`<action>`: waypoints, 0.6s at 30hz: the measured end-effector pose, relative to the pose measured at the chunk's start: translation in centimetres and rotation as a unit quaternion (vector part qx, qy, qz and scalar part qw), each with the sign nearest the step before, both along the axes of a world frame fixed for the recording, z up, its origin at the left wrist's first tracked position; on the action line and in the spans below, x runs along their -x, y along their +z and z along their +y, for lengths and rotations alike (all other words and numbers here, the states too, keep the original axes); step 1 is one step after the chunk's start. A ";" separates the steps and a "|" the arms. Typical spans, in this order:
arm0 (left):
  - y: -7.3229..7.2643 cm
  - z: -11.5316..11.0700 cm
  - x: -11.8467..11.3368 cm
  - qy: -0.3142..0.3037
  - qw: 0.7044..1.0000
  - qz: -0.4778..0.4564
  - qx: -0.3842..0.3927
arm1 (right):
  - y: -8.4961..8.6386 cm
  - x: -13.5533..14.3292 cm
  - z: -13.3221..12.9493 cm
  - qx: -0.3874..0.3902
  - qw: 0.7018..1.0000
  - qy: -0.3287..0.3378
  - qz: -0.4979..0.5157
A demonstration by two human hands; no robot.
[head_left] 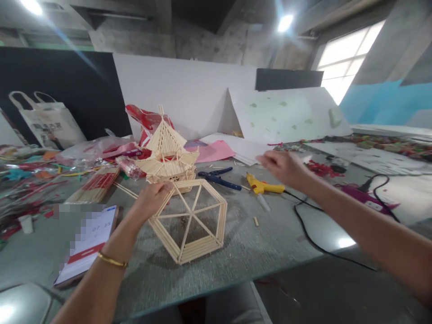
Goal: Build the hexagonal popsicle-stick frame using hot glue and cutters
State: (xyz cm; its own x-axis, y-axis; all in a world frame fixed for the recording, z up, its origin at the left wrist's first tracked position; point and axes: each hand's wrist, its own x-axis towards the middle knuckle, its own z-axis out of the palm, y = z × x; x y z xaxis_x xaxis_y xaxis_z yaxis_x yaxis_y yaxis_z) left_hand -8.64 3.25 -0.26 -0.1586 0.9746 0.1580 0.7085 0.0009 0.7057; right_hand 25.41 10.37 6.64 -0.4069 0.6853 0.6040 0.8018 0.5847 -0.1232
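My left hand (155, 198) is closed on the upper left edge of a hexagonal frame (191, 212) of thin wooden sticks, which has spokes meeting at its middle. The frame is tilted toward me over the table. Behind it stands a pagoda-like model (165, 148) of the same sticks, with a pointed roof. Raised to the right, my right hand (278, 164) has its fingers curled together; whatever may be in them is hidden. Just below that hand, a yellow glue gun (265, 185) lies on the table. Blue-handled pliers (219, 177) rest left of the glue gun.
A phone (87, 247) lies beside my left forearm on the grey table (209, 283). Bundled sticks (92, 184) and craft scraps crowd the left side. A black cable (310, 234) curves across the right. A small stick piece (255, 221) and pink paper (216, 151) also lie there.
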 end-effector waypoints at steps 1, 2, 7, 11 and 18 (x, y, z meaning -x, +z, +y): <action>0.2 -0.2 0.0 -0.003 1.000 0.008 -0.013 | -0.6 0.7 -0.6 0.010 0.999 0.041 -0.026; 0.4 -0.3 0.0 -0.007 1.000 0.015 -0.025 | -1.2 1.7 -1.3 0.007 0.990 0.119 -0.078; 0.6 -0.5 0.0 -0.017 0.998 0.029 -0.050 | -2.4 7.9 -4.3 -0.022 0.902 0.213 -0.376; 0.7 -0.6 -0.1 -0.009 0.998 0.032 -0.056 | -1.6 10.3 -4.6 0.006 0.873 0.208 -0.442; 0.6 -0.5 0.3 0.004 0.997 0.026 -0.071 | 2.6 2.8 -4.7 0.135 0.925 0.343 -0.090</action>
State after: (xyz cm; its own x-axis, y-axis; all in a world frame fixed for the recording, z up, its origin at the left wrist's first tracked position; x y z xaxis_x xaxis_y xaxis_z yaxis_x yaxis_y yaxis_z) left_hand -8.98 2.75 0.35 -0.1534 0.9404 0.3035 0.7446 -0.0918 0.6611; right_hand 22.59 5.63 9.22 -0.8794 0.3444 0.3287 0.2749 0.9310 -0.2400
